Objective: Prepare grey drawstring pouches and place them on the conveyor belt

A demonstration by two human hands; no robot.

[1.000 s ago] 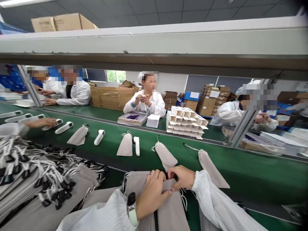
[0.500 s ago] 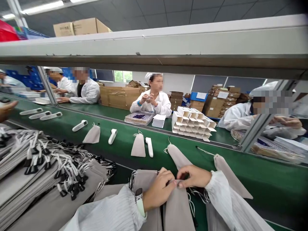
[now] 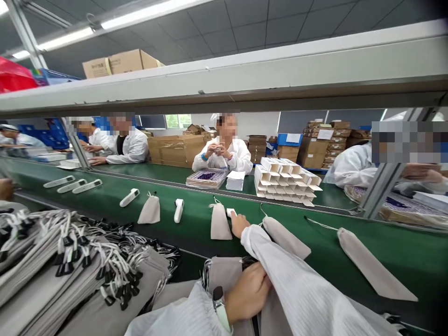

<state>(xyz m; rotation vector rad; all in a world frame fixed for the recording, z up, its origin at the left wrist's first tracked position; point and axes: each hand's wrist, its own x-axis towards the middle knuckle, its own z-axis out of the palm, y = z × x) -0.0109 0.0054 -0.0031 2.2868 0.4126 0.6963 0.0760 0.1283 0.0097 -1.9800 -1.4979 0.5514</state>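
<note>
Green conveyor belt (image 3: 350,252) runs left to right across a factory line, with other workers in white coats seated on its far side. Near the bottom edge, the left hand (image 3: 248,296) presses down on a grey drawstring pouch (image 3: 224,275) lying on the counter, fingers curled over the cloth. The right hand (image 3: 240,224) stretches out over the belt and touches a white handheld device (image 3: 230,212); whether the fingers have closed on it I cannot tell, since the hand hides most of it. Just left lies another pouch (image 3: 220,223), and a heap of spare pouches (image 3: 70,266) fills the near left. Since the device looks smooth and mostly covered, a loose pinch could probably let it slip.
</note>
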